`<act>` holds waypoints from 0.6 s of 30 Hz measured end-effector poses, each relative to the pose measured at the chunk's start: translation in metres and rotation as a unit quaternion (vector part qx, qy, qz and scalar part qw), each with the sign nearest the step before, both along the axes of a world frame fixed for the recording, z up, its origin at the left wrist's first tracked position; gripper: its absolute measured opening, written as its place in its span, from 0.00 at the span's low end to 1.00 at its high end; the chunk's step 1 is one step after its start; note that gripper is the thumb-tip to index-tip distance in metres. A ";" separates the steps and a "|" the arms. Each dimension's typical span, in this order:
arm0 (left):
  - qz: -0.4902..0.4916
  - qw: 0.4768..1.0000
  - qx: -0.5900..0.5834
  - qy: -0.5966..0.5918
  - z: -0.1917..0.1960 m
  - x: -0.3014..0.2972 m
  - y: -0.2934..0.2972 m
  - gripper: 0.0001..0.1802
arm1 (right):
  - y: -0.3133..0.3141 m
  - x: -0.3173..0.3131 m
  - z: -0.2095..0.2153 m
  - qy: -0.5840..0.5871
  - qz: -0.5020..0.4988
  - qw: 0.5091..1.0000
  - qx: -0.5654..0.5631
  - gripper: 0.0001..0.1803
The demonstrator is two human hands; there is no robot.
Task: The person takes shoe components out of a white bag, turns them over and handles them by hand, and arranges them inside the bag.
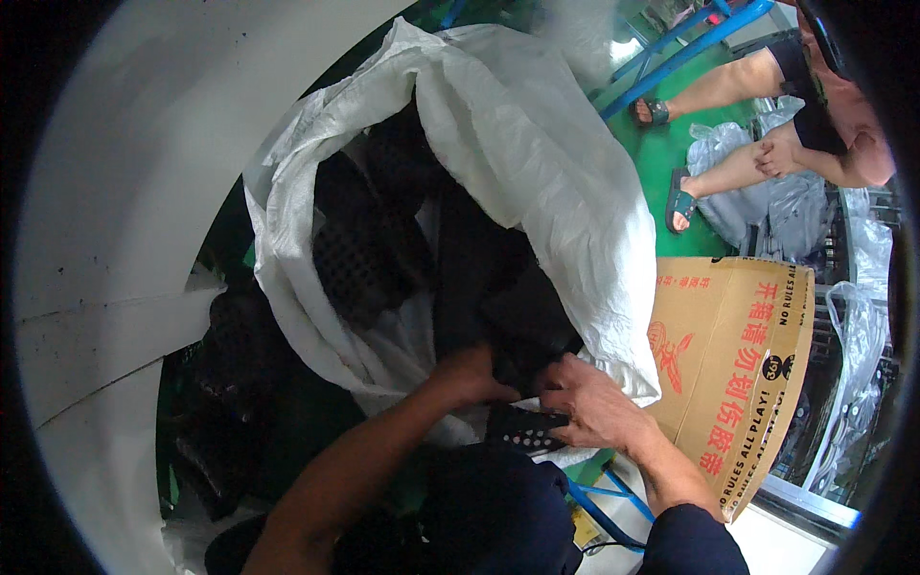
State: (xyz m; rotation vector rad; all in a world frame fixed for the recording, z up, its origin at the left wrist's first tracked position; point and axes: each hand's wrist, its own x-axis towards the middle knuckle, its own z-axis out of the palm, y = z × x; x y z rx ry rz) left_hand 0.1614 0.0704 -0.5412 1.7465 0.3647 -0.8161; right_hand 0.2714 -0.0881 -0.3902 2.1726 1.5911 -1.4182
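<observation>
The left forearm (350,465) and the right forearm (668,470) were angled inward from below, the left hand (470,376) being held, partly hidden, just beside the right hand (596,404), whose fingers (559,401) were curled.

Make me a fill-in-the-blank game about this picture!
1. The big sack is coloured ____.
2. The cardboard carton is on the sack's ____ side in the picture.
3. The right hand holds a dotted piece coloured ____.
4. The floor is ____.

Missing words: white; right; black; green.
</observation>
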 end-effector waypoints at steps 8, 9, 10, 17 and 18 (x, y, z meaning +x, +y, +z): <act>-0.032 0.999 -0.029 -0.013 -0.002 -0.011 -0.001 0.38 | -0.053 0.013 0.001 -0.047 -0.155 0.986 -0.051 0.19; -0.027 0.999 -0.033 0.018 0.005 -0.008 0.009 0.40 | -0.054 0.018 0.005 -0.048 -0.180 0.977 -0.102 0.18; -0.028 0.999 -0.030 0.018 0.013 -0.002 0.019 0.40 | -0.052 0.025 0.006 -0.045 -0.205 0.966 -0.152 0.17; -0.004 0.998 -0.036 -0.059 0.074 0.022 0.089 0.49 | 0.010 0.019 0.026 -0.129 -0.460 0.838 0.263 0.10; 0.009 0.996 -0.071 -0.053 0.082 0.027 0.094 0.47 | 0.016 0.020 0.023 -0.132 -0.458 0.835 0.274 0.10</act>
